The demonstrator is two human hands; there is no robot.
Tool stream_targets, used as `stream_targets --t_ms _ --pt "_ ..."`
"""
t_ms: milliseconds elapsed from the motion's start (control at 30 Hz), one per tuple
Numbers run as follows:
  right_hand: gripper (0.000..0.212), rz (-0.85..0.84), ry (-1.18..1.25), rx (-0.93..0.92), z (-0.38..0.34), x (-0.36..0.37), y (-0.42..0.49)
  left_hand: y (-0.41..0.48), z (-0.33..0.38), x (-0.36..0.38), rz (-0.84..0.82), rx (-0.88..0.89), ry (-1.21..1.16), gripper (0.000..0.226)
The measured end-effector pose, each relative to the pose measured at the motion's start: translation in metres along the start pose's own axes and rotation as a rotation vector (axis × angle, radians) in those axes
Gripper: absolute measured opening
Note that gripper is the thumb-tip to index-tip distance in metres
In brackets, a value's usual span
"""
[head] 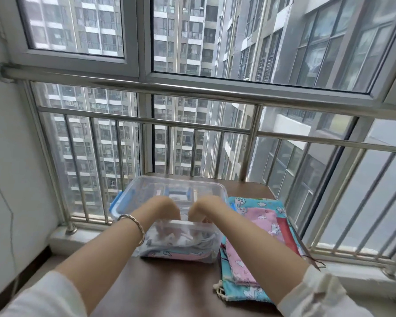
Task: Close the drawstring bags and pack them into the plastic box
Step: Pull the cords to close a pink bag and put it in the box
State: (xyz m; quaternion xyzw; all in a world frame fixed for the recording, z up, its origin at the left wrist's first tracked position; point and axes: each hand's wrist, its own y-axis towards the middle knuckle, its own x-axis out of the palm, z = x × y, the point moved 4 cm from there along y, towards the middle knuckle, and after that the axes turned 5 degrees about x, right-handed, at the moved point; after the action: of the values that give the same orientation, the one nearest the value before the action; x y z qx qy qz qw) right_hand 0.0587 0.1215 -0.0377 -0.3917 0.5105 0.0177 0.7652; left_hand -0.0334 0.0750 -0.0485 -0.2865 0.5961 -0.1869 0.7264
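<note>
Two hands work inside one clear container, in front of a tall window point(215, 42) whose panes look out on apartment towers. A steel railing point(192, 90) runs across it from nine o'clock to three o'clock. Below stands a dark brown table point(181, 282). On its far half, toward twelve o'clock, sits the plastic box point(176, 181), transparent and open-topped, with blue clips at its sides. Through its near wall show packed bags point(176, 253), pink, blue and grey, lying on the bottom. Just beside the box, at its three o'clock, lies a flat stack of drawstring bags point(261, 221), turquoise and pink with small printed figures and one red edge between them. Their cords trail toward five o'clock. The left hand point(167, 208) and the right hand point(207, 208) reach over the near rim side by side, knuckles up, fingers bent downward into the box. The wall blurs the fingertips, so whether they grip cloth or only press on it cannot be told. A silver bracelet point(135, 223) circles the left wrist.
</note>
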Motion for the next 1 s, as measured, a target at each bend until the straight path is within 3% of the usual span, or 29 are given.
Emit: stream_targets --t_ms 133,200,300,400,600,733,833,933,1000 --pt "0.04 0.086 0.043 -0.003 0.0 0.005 0.003 0.003 0.008 0.0 0.007 -0.015 -0.087 0.037" --pt "0.033 0.122 0.17 -0.105 0.004 -0.003 -0.001 0.0 0.019 -0.011 0.163 0.035 -0.156 0.035" --pt "0.012 0.387 0.344 -0.149 0.038 -0.033 -0.038 -0.019 0.048 -0.043 0.469 0.189 -0.3 0.024" --pt "0.017 0.528 0.533 -0.147 0.087 -0.045 -0.087 -0.048 0.093 -0.066 0.621 0.323 -0.354 0.021" --pt "0.02 0.481 0.613 -0.056 0.155 0.018 -0.131 -0.069 0.189 -0.038 0.555 0.462 -0.205 0.017" --pt "0.022 0.322 0.618 0.037 0.175 0.088 -0.131 -0.061 0.23 0.015 0.472 0.418 0.036 0.027" --pt "0.029 0.249 0.5 0.155 0.182 0.134 -0.117 -0.043 0.231 0.054 0.403 0.337 0.218 0.012" --pt "0.004 0.172 0.319 0.234 0.182 0.167 -0.111 -0.021 0.216 0.085 0.346 0.272 0.382 0.041" --pt "0.014 0.177 0.263 0.275 0.18 0.178 -0.109 -0.016 0.209 0.095 0.323 0.237 0.443 0.037"
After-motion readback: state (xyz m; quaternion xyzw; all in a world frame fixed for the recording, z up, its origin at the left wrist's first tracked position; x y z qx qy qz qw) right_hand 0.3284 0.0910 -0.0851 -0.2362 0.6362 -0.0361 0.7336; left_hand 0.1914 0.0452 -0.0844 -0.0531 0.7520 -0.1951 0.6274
